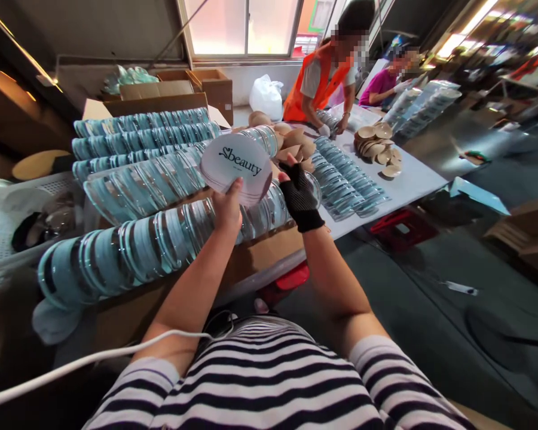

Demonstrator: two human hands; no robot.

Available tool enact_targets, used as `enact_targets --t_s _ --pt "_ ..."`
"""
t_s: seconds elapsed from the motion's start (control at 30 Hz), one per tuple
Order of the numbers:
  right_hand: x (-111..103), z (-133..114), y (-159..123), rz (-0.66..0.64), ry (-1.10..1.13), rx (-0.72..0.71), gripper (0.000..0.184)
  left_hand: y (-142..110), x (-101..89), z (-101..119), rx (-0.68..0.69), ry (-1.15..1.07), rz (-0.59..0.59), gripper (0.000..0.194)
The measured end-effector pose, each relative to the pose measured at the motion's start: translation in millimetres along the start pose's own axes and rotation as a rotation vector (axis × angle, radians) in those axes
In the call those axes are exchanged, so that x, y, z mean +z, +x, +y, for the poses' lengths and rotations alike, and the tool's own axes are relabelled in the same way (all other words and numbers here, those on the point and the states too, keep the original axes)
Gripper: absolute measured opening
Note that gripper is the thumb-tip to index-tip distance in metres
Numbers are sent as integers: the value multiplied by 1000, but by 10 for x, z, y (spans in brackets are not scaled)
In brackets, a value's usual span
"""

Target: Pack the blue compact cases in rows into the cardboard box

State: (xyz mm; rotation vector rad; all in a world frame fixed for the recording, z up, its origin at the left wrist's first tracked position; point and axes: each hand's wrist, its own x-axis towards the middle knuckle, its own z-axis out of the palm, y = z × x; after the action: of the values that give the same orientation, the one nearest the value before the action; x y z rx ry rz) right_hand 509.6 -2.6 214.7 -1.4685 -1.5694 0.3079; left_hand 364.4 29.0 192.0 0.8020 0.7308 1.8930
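My bare left hand grips a flat rounded white disc by its lower edge, thumb on the front. Dark lettering reading "Sbeauty" is printed on it, and its lower right edge looks darker and shiny. To the right, my right hand wears a black fingerless glove; its fingers are apart, with nothing visible in them. Below and behind both hands runs a long row of round, clear-and-pale-blue pieces nested on edge. Part of that row is hidden by my hands.
More nested rows lie at the back left, near cardboard boxes. Tan bowl-like pieces are piled on the white table. A co-worker in an orange vest handles pieces across the table. A white cable crosses my left arm.
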Motion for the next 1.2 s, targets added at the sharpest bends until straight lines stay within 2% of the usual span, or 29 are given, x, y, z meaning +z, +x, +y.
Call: enact_targets --t_s 0.03,0.13,0.23,0.33,0.43,0.53,0.6,0.63,0.7,0.8,0.9,1.0,1.1,1.2 --pt "-19 -102 45 46 -140 -72 55 -25 -6 11 -4 12 -14 32" --pt "-2 -391 -29 51 -476 -198 64 -105 -48 55 -42 50 23 32" --pt "91 -532 -190 28 -550 -263 62 -189 -87 113 -88 68 52 30" --pt "152 -535 -239 46 -500 -149 50 -294 -84 212 -97 25 15 29" --pt "73 -460 -352 144 -502 3 51 -367 -69 358 -140 -15 -77 33" --pt "-117 -312 -728 311 -515 124 53 -283 -125 496 -209 -54 -156 38" --pt "-226 -199 -1082 338 -511 159 50 -131 -214 545 -184 -85 -118 41" --pt "-254 -154 -1255 285 -495 133 47 -43 -266 555 -158 -91 -82 41" --pt "-236 -114 -1526 88 -451 28 41 113 -363 549 -115 -96 -12 41" --pt "-44 -209 -1612 -124 -451 -66 39 228 -446 514 -107 -129 29 40" --pt "138 -421 -1373 -183 -581 -49 40 221 -460 500 -104 -139 39 39" --pt "96 -668 -1162 -212 -688 -28 39 203 -463 507 -135 -125 62 35" --pt "-29 -852 -1174 -254 -710 -26 39 214 -475 489 -167 -128 73 26" --pt "76 -843 -1213 -292 -680 -19 40 221 -480 450 -141 -130 43 25"
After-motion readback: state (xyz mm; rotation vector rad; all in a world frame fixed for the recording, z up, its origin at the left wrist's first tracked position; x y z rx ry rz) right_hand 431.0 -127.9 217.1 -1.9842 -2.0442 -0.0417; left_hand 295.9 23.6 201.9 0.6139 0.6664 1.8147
